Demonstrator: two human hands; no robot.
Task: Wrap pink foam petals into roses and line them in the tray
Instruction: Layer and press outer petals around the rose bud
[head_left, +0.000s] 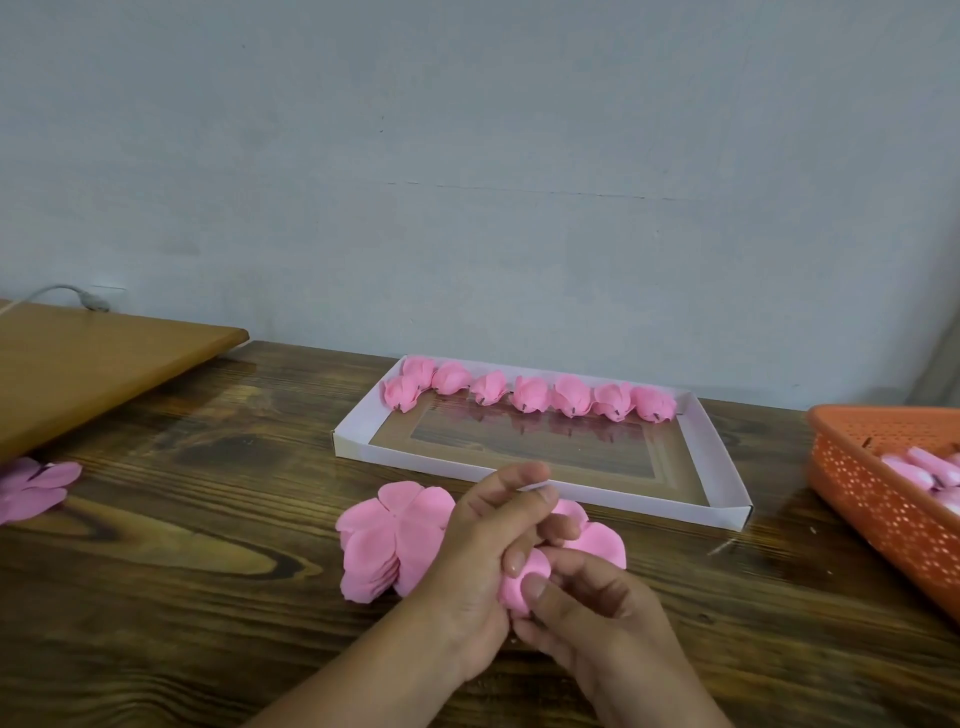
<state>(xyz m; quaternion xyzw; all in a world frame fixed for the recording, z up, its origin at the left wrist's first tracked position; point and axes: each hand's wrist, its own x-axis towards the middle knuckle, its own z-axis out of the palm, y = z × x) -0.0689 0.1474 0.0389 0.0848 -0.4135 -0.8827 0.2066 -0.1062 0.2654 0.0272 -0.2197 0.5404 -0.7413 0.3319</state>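
We see both hands meeting just in front of the white cardboard tray (719, 457). The left hand (480, 551) has its fingers curled round a pink foam petal piece (524, 579), and the right hand (587, 613) pinches the same piece with thumb and bent fingers. A stack of flat pink petals (382, 545) lies just left of the hands, in front of the tray. Eight finished roses (530, 394) line the tray's far wall. An orange perforated basket (872, 499) with pale pink pieces stands right of the tray; more loose petals (36, 486) lie well to its left, beside a wooden board (104, 358).
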